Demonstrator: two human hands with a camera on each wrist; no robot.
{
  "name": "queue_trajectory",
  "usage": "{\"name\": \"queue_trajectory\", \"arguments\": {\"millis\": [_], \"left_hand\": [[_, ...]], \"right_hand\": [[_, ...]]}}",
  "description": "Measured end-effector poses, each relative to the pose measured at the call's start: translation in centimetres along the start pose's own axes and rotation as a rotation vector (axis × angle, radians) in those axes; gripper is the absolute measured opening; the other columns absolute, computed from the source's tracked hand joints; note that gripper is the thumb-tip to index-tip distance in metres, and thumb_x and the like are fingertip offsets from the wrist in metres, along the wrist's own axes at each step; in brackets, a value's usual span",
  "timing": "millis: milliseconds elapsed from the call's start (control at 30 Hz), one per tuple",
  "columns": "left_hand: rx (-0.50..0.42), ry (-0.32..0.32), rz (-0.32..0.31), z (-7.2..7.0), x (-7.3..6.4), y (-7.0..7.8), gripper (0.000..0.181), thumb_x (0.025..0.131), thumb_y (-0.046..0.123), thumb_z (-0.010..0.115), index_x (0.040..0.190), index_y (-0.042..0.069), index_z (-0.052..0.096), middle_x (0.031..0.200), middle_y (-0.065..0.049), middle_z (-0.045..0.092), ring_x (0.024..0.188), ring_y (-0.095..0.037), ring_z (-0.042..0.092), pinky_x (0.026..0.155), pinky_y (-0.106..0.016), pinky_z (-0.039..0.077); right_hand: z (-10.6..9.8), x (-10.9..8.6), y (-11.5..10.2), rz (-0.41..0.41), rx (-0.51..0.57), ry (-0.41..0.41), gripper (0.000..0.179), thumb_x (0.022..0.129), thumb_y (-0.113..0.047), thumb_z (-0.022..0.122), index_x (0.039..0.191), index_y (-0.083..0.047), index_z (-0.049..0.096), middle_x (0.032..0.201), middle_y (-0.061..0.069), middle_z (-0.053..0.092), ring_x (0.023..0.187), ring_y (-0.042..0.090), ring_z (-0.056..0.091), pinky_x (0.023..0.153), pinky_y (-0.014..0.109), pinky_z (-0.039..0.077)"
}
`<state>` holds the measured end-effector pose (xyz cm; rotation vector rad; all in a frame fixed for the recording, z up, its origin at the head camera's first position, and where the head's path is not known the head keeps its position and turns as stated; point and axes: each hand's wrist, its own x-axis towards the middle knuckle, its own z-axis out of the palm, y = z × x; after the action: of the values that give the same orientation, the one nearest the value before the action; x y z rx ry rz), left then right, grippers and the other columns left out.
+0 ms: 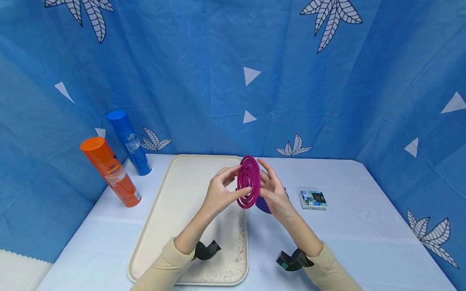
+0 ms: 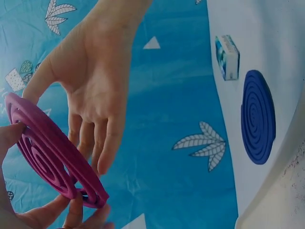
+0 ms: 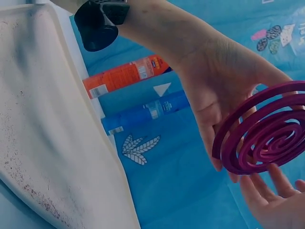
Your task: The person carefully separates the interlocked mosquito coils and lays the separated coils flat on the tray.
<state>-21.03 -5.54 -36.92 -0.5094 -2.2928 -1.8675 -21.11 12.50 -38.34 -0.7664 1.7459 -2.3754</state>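
A magenta mosquito coil (image 1: 249,178), a flat spiral with parted rings, stands almost upright above the tray's right edge. My left hand (image 1: 219,195) pinches its left side, thumb across the front face and fingers at the rim. On the other side is my right hand (image 1: 275,197), its thumb and fingertips at the coil's edge; the left wrist view shows this hand (image 2: 97,71) with fairly straight fingers. A dark blue coil (image 2: 258,117) lies flat on the table behind the right hand, partly hidden in the head view.
A cream tray (image 1: 189,230) with a speckled rim area lies under the left arm. Orange (image 1: 114,176) and blue (image 1: 131,143) spray cans stand at the back left. A small patterned box (image 1: 313,200) sits to the right. Blue printed cloth (image 1: 225,81) encloses the table.
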Motion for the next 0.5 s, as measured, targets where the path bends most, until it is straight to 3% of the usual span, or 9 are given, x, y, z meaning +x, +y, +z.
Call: {"name": "queue_trajectory", "arguments": {"millis": [167, 333, 500], "left_hand": [[0.099, 0.075, -0.005, 0.22, -0.1, -0.11, 0.06, 0.073, 0.023, 0.081, 0.128, 0.012, 0.058, 0.112, -0.007, 0.067, 0.114, -0.022, 0.057, 0.104, -0.051, 0.043], [0.064, 0.118, 0.036, 0.45, -0.26, -0.22, 0.047, 0.074, 0.021, 0.08, 0.114, 0.011, 0.057, 0.107, -0.007, 0.069, 0.112, -0.024, 0.059, 0.103, -0.048, 0.045], [0.068, 0.143, 0.074, 0.67, -0.39, -0.26, 0.026, 0.075, 0.018, 0.08, 0.097, 0.011, 0.068, 0.102, -0.004, 0.071, 0.112, -0.019, 0.059, 0.101, -0.045, 0.046]], "right_hand": [[0.03, -0.01, 0.14, -0.06, -0.059, 0.076, 0.063, 0.089, -0.006, 0.06, 0.145, -0.006, 0.03, 0.108, -0.011, 0.065, 0.101, 0.006, 0.06, 0.094, 0.023, 0.05], [0.07, 0.05, 0.24, -0.073, -0.117, 0.088, 0.058, 0.091, 0.001, 0.055, 0.144, -0.004, 0.034, 0.105, -0.012, 0.068, 0.099, 0.006, 0.061, 0.092, 0.022, 0.05], [0.2, -0.05, 0.26, -0.089, -0.164, 0.118, 0.056, 0.09, 0.002, 0.055, 0.142, 0.001, 0.035, 0.105, -0.013, 0.068, 0.1, 0.006, 0.063, 0.092, 0.021, 0.052]]}}
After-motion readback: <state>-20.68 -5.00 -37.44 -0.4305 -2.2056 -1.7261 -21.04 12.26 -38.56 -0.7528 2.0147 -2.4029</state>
